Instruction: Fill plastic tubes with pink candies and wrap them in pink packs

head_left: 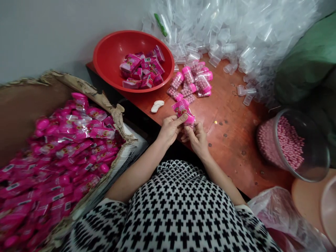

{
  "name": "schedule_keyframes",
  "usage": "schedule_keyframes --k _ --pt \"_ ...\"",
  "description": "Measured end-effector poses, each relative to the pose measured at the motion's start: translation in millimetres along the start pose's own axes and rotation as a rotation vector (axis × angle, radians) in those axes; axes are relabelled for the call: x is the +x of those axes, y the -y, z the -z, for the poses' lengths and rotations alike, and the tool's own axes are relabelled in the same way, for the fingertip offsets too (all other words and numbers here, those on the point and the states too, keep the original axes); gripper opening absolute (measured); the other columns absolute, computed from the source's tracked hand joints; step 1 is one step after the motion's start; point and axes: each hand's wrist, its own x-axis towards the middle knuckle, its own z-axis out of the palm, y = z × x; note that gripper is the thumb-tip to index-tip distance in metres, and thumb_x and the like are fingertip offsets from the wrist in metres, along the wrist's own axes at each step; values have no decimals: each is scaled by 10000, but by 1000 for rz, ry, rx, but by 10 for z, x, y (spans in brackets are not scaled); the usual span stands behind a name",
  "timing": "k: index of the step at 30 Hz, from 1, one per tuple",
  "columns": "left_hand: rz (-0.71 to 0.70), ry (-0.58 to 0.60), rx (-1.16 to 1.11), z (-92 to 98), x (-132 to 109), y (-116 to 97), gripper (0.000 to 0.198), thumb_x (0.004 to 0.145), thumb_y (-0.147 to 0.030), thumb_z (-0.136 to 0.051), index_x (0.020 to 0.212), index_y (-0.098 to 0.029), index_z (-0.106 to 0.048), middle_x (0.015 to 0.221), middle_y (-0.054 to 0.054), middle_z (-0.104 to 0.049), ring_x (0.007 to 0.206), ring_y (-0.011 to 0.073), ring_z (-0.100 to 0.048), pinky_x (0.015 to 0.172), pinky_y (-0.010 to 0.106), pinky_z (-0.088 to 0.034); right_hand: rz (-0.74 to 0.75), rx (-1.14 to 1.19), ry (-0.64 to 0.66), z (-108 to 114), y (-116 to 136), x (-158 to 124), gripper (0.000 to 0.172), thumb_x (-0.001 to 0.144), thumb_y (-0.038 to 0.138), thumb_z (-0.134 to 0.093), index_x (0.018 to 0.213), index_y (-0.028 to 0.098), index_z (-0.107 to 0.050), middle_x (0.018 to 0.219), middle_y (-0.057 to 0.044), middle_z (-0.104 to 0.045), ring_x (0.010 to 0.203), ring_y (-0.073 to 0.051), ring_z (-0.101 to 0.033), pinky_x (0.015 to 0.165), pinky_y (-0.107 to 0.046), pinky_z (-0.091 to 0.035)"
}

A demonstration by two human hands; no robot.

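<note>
place: likely packing workshop | signs: bulk pink packets (65,154), heaped clear plastic tubes (223,35)

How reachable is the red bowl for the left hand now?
Probably yes: the red bowl sits nearby on the tabletop with nothing tall between, though the left hand grips a pink packet.

A pink-capped tube of pink candy (189,117) tilts upward — glossy pink wrapper (180,107) across its top.
</note>
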Motion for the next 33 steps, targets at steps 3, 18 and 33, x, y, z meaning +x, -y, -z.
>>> schedule_keyframes --k 3,18,33 --pt "22 68 92 47 3 -52 441 525 -416 -918 621 -107 -618 524 2 -597 408 89 -525 384 211 -380 -64 97 80 23 10 15 391 817 542 -697 933 237 -482 703 68 -672 462 -83 -626 411 -185 -540" --pt "35 104 207 64 -18 -36 365 583 -376 -889 621 -95 -659 508 28 -596 398 103 -521 361 218 -389 -119 165 94 22 43 75 415 771 528 -741 916 226 -497 666 74 -680 477 -87 -640 420 -176 -535" --pt "23 91 201 118 -66 -99 387 538 -375 -911 552 -86 -654 498 40 -608 407 97 -533 405 212 -431 -194 326 123 12 56 51 438 704 489 -817 877 213 -523 663 53 -711 446 -87 -637 398 -157 -518"
